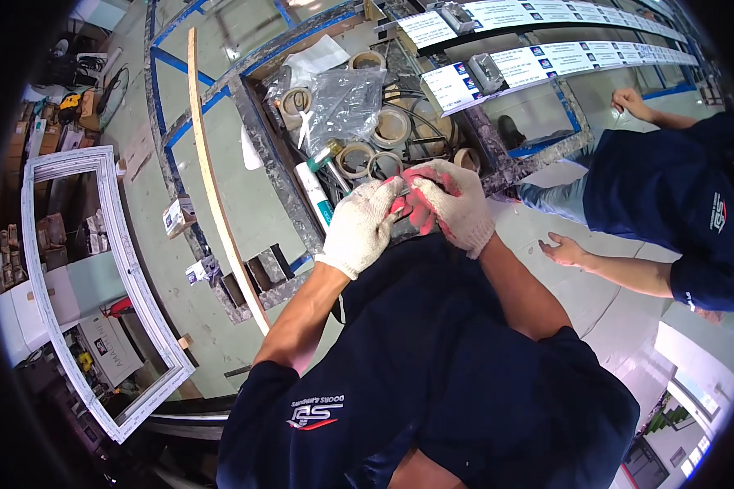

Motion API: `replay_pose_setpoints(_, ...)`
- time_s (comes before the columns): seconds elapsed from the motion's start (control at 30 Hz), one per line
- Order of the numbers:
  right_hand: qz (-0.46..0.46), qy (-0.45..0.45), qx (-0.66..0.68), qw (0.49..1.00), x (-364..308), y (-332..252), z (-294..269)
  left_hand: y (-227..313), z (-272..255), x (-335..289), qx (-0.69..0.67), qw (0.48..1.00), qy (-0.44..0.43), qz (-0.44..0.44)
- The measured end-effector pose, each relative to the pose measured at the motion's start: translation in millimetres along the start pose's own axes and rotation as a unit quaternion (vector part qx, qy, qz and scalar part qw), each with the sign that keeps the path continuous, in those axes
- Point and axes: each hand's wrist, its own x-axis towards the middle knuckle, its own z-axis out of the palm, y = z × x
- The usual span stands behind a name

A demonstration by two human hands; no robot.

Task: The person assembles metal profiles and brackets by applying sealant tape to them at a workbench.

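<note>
Small greyish piece (407, 187), mostly hidden, shape unclear, pinched between both gloved hands (357, 228), fingers curled in

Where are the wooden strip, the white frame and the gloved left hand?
Wooden strip (209, 173): head view, about mid-length.
White frame (128, 253): head view, on its long side nearer the strip.
Left hand (359, 231): head view, on its back.
</note>
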Motion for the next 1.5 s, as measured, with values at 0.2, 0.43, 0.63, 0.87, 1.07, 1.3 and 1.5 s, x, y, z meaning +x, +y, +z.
replay_pose_setpoints(0.2,-0.002,0.006,0.007,1.000,-6.2,4.2,1.6,3.3,-0.4,-4.8,-0.067,0.997,-0.025,-0.042)
replay_pose_setpoints(0.43,0.038,0.011,-0.013,0.999,-25.4,20.3,-3.7,5.3,18.9,-18.4,-0.185,0.973,-0.083,-0.113)
replay_pose_setpoints(0.63,0.073,0.026,-0.057,0.995,-33.4,24.9,-14.9,15.6,26.7,-13.6,-0.179,0.957,-0.149,-0.171)
replay_pose_setpoints(0.87,0.093,-0.032,-0.105,0.990,-12.5,13.2,-39.7,23.4,45.4,0.9,-0.141,0.972,-0.103,-0.160)
replay_pose_setpoints(1.07,0.045,-0.188,-0.009,0.981,15.1,15.8,-90.1,52.4,59.2,22.2,-0.197,0.939,-0.053,-0.277)
replay_pose_setpoints(1.3,0.129,-0.303,-0.004,0.944,57.8,-5.9,-162.5,66.0,83.1,62.9,-0.522,0.758,-0.089,-0.381)
replay_pose_setpoints(1.5,0.131,-0.376,0.017,0.917,78.9,-9.5,-196.1,80.6,85.1,96.8,-0.646,0.604,-0.125,-0.449)
